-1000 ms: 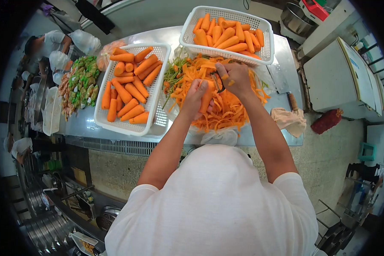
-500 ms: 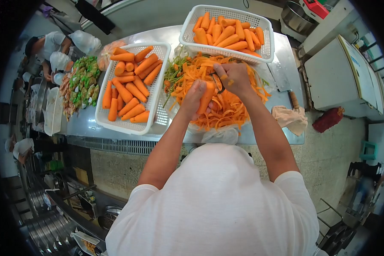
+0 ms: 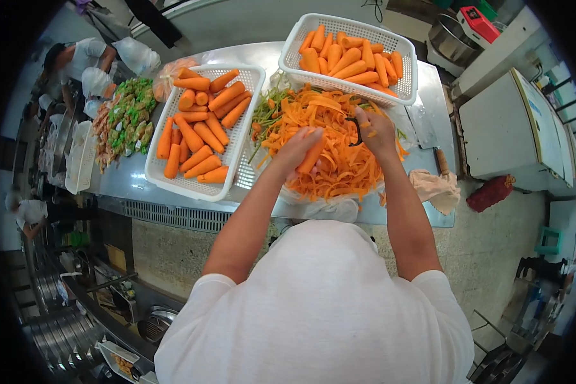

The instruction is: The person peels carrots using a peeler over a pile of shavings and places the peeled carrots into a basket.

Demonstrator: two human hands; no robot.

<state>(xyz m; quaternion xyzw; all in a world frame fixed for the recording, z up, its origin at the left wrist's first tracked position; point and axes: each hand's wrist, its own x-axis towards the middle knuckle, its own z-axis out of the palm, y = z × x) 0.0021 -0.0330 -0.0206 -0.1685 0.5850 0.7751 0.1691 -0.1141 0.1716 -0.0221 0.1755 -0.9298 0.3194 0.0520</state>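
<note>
My left hand is wrapped round a carrot, which slants over a heap of orange peelings. To the right, my right hand grips a peeler whose dark curved head points left, apart from the carrot. Green stems lie along the left side of the heap. Beyond my hands stands a white basket of carrots, and a second white basket of carrots sits to the left.
On the metal table's right side lie a cleaver and a beige cloth. Green-wrapped bundles are piled at the left, near a co-worker. A white freezer and a red sack stand to the right.
My right hand with the peeler has moved right and slightly down, away from the carrot. My left hand still holds the carrot, which has tilted a little. The whole view has shifted slightly.
</note>
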